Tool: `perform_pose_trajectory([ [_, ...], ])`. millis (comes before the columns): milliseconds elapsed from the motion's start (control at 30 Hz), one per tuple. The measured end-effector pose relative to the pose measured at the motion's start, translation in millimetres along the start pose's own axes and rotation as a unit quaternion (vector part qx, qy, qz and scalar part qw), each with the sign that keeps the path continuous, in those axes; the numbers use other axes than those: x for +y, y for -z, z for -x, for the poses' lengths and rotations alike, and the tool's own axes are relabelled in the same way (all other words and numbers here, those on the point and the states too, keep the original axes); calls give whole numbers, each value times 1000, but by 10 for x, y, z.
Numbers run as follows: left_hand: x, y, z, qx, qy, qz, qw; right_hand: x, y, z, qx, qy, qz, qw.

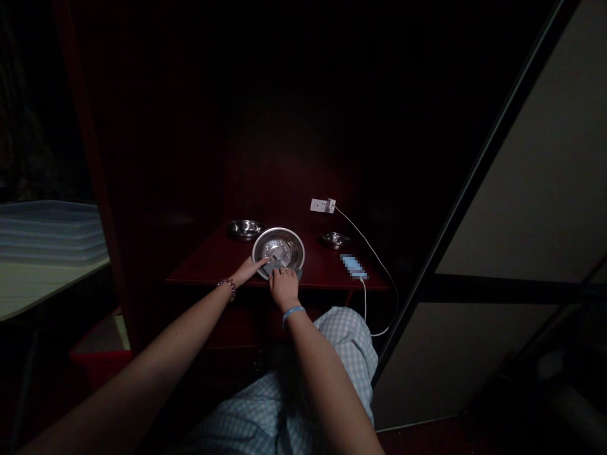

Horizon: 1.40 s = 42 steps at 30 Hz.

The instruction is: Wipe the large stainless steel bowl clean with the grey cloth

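My right hand (283,288) clenches a grey cloth (294,273) at a steel bowl (279,243); my left hand (246,270) rests there, fingers extended and released.

**Dim room, dark-red wooden cabinet (284,145) at 12 o'clock**
Sliding door (516,164), beige panels, black frame, at 3 o'clock; translucent plastic trays (52,230) stacked on pale table (33,291) at 9 o'clock; red crate (99,357) on floor at 8 o'clock.
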<state>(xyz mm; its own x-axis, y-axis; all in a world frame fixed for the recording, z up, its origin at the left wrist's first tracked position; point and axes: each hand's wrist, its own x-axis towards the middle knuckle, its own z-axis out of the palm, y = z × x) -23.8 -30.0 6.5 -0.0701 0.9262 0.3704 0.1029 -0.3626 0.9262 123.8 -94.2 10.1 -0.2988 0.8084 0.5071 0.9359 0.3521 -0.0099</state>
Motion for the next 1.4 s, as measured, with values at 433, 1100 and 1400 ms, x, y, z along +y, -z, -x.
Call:
perform_pose_trajectory([
  [433, -1, 4, 1, 3, 10, 1, 1000, -10, 50, 11, -10, -2, 2, 1000],
  [1100, 76, -2, 36, -2, 8, 4, 1000, 2, 3, -1, -6, -2, -4, 1000],
  [1400, 28, 3, 19, -1, 3, -10, 1000, 13, 36, -2, -23, 1, -3, 1000],
])
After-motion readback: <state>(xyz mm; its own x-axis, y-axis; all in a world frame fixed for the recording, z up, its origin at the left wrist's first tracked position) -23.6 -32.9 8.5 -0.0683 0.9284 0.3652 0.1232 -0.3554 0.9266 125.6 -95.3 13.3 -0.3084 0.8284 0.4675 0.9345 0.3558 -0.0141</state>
